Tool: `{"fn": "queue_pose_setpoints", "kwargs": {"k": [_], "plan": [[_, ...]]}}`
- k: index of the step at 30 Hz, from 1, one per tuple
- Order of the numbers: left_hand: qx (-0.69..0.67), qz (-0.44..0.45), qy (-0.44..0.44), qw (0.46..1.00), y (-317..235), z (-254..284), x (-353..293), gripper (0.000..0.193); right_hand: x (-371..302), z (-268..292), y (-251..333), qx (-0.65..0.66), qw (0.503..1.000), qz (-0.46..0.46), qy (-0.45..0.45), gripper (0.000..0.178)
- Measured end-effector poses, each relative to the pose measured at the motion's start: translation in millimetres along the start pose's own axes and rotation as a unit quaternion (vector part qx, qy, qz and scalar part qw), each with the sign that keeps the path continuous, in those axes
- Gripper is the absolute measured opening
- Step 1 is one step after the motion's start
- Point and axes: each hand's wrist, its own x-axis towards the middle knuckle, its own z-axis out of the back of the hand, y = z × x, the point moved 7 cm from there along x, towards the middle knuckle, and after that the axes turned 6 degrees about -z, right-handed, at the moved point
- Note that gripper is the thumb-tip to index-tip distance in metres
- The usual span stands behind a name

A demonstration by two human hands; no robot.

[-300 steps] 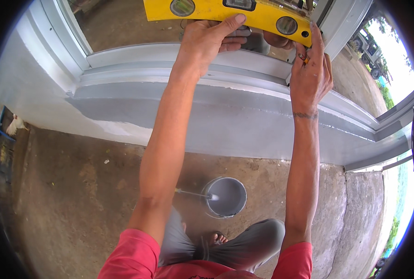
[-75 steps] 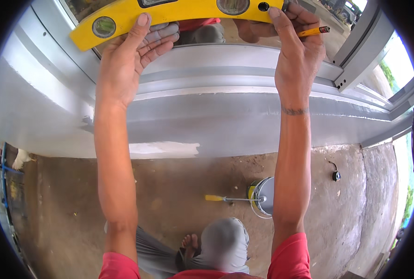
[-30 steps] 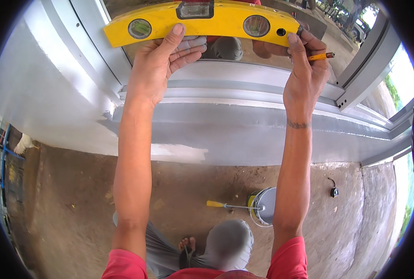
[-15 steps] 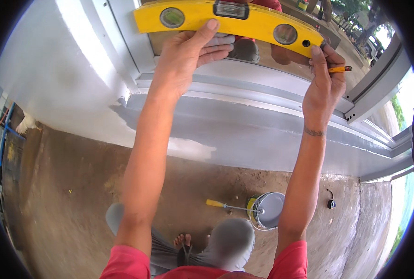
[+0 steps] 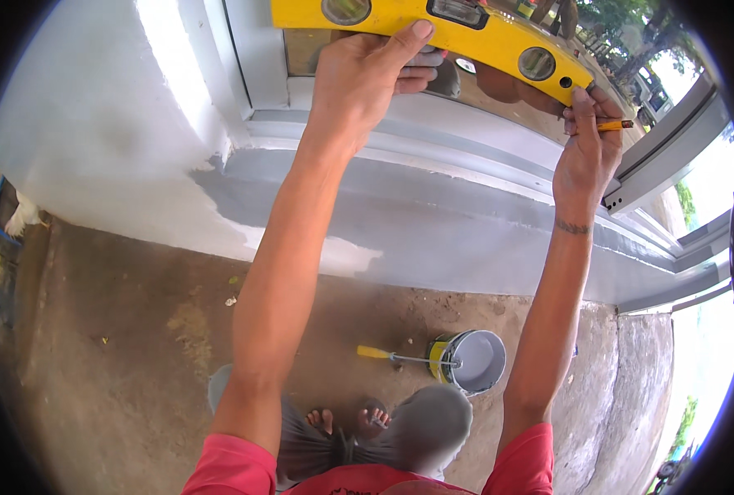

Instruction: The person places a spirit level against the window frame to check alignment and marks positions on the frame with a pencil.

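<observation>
A yellow spirit level [image 5: 496, 41] lies across the dark reflective glass pane, tilting down toward its right end. My left hand [image 5: 357, 87] holds its lower edge near the left half, thumb over the front face and fingers behind. At the right end, my right hand [image 5: 588, 144] grips the level between thumb and fingers. A short yellow pencil [image 5: 614, 126] is also tucked in that hand, pointing right. Grey metal framing [image 5: 457, 121] borders the pane just below the level.
Below the frame runs a partly grey-painted wall [image 5: 325, 210]. On the floor [image 5: 136, 330] stands a bucket [image 5: 439, 353] of grey paint, with a yellow-handled rod tool [image 5: 373, 352] against it. My knees and feet are close to the bucket. An open window sash [image 5: 672, 148] juts out at right.
The level and both hands now sit further right in view, and its left end is higher. The view itself has shifted. Both hands keep their grip, and the pencil stays in the right hand.
</observation>
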Motion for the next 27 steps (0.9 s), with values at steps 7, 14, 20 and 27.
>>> {"fn": "queue_pose_setpoints", "kwargs": {"k": [7,14,20,27], "plan": [[0.086,-0.004,-0.084,0.993,-0.8,19.8,-3.4,0.057,-5.1,-9.8,3.2,0.027,0.999,0.037,0.009,0.023],[0.278,-0.065,-0.193,0.939,-26.7,49.5,-13.6,0.047,-10.0,-12.8,6.1,0.062,0.998,0.014,-0.009,0.028],[0.585,-0.249,-0.233,0.736,-69.5,45.5,-15.7,0.05,-6.5,-6.2,-0.7,0.02,0.999,0.035,-0.008,0.028],[0.633,-0.405,-0.078,0.656,-77.0,33.4,-15.1,0.056,-5.7,-8.3,-1.2,0.088,0.994,0.072,-0.009,0.024]]}}
